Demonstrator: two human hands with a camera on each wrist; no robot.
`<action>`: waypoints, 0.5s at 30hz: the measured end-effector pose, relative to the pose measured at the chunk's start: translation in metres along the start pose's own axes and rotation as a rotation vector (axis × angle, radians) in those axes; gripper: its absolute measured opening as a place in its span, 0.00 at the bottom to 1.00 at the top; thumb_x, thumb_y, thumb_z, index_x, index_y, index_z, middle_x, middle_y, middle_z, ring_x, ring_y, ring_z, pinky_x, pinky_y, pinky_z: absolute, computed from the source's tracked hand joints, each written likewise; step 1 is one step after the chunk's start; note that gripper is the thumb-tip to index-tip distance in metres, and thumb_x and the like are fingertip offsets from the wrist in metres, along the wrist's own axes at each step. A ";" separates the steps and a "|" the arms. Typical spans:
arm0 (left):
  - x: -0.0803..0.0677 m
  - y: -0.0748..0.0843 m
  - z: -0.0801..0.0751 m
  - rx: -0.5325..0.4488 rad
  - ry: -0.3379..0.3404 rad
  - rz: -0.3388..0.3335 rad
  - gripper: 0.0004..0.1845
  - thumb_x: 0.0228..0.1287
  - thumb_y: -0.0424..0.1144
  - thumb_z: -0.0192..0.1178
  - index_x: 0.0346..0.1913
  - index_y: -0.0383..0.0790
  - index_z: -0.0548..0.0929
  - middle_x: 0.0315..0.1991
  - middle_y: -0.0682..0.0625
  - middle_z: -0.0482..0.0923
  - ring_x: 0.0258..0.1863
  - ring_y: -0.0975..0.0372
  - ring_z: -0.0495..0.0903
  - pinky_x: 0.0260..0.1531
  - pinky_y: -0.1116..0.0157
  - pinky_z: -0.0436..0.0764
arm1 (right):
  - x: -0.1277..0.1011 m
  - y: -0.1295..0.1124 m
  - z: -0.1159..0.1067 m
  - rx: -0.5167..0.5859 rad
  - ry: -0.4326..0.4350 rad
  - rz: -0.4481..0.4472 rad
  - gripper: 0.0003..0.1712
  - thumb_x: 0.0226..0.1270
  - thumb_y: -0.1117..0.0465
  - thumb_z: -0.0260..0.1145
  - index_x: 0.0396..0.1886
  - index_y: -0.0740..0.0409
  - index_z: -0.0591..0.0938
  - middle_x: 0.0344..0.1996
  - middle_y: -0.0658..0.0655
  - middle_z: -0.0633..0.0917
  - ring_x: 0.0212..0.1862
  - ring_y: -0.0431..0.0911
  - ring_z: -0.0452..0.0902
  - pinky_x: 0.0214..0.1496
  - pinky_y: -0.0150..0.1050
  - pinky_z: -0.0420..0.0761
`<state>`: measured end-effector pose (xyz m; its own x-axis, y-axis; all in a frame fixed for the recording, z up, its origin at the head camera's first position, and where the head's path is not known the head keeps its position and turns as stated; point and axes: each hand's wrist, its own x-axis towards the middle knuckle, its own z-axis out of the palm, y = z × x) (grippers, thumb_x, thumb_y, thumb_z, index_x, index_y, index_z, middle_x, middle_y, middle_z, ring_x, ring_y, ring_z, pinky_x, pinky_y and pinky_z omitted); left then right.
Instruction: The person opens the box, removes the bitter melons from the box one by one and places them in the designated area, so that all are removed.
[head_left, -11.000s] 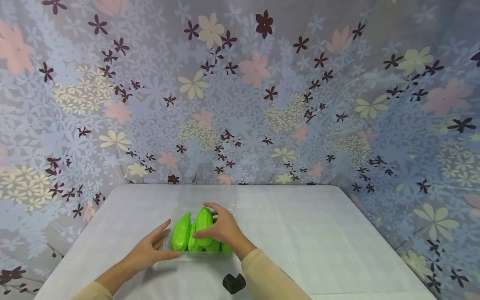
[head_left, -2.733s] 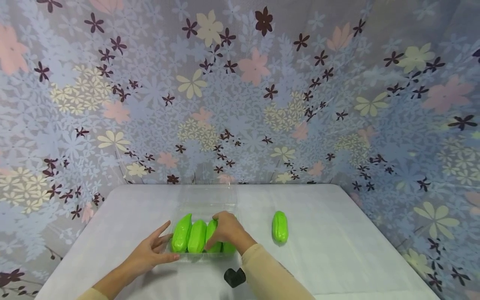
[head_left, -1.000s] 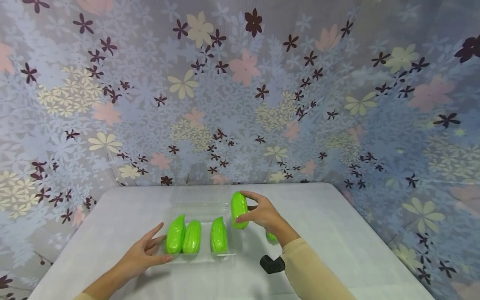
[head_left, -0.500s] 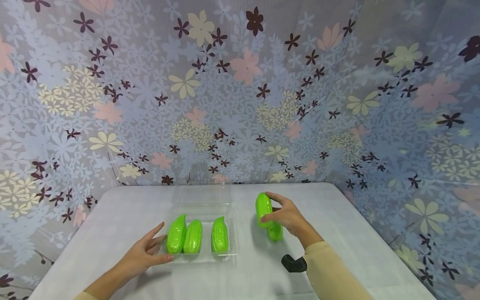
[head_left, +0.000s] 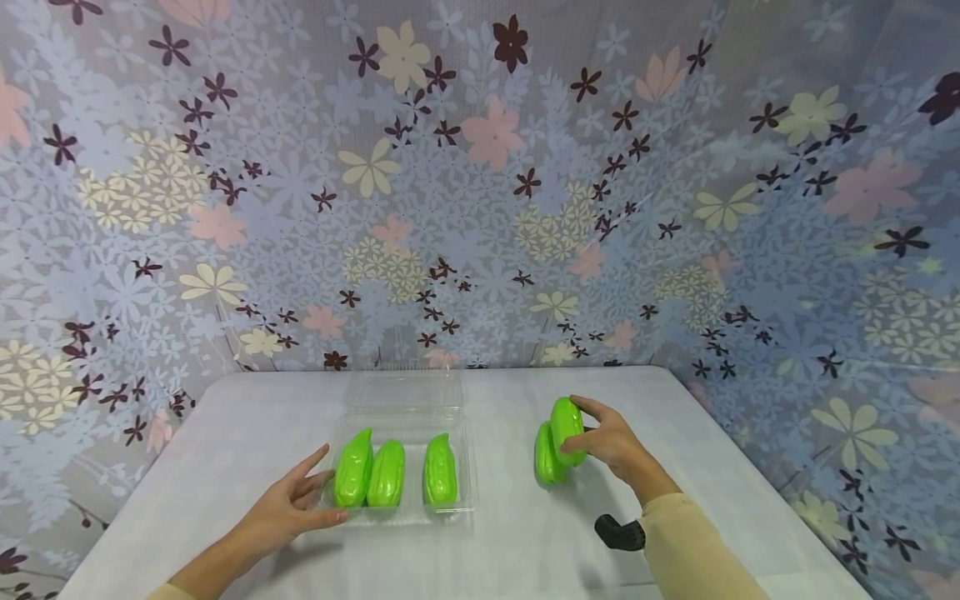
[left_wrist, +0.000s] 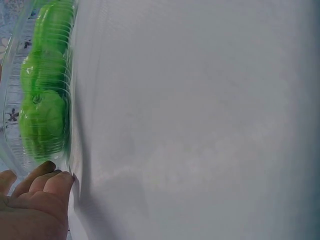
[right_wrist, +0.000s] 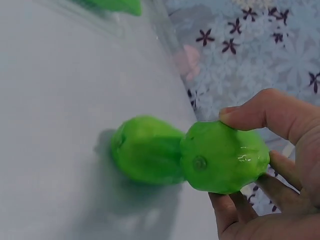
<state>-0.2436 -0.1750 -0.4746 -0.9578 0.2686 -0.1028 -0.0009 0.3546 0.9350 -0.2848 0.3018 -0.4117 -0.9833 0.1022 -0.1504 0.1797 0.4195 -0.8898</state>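
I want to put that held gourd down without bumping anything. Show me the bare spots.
Bare white tabletop lies right of the right hand, which grips a green plastic gourd. More lies between the gourd on the table and the clear plastic tray. Crowded: the tray's three gourds, with the left hand at its edge.

A second green gourd point(head_left: 567, 428) has been carried out of the clear tray point(head_left: 465, 492) (three are left) by the right hand point(head_left: 611, 442).

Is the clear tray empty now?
No, in the head view three green gourds still lie in the clear tray, whose near corner the left hand touches.
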 end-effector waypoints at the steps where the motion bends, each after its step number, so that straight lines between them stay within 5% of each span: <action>1: 0.000 0.000 0.000 -0.002 -0.001 0.001 0.57 0.56 0.43 0.77 0.81 0.44 0.49 0.72 0.26 0.60 0.69 0.33 0.60 0.65 0.43 0.69 | 0.000 0.002 -0.001 -0.010 0.006 0.004 0.56 0.49 0.73 0.78 0.78 0.57 0.63 0.77 0.65 0.58 0.68 0.66 0.66 0.64 0.59 0.75; 15: 0.001 0.001 0.000 -0.014 0.006 -0.017 0.58 0.55 0.42 0.78 0.81 0.44 0.50 0.72 0.27 0.60 0.70 0.33 0.59 0.66 0.43 0.68 | 0.006 0.029 -0.008 -0.103 0.034 0.058 0.56 0.48 0.72 0.79 0.78 0.59 0.62 0.77 0.69 0.56 0.71 0.69 0.60 0.70 0.65 0.64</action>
<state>-0.2444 -0.1742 -0.4736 -0.9592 0.2576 -0.1165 -0.0208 0.3465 0.9378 -0.2854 0.3212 -0.4348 -0.9701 0.1588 -0.1837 0.2396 0.5019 -0.8311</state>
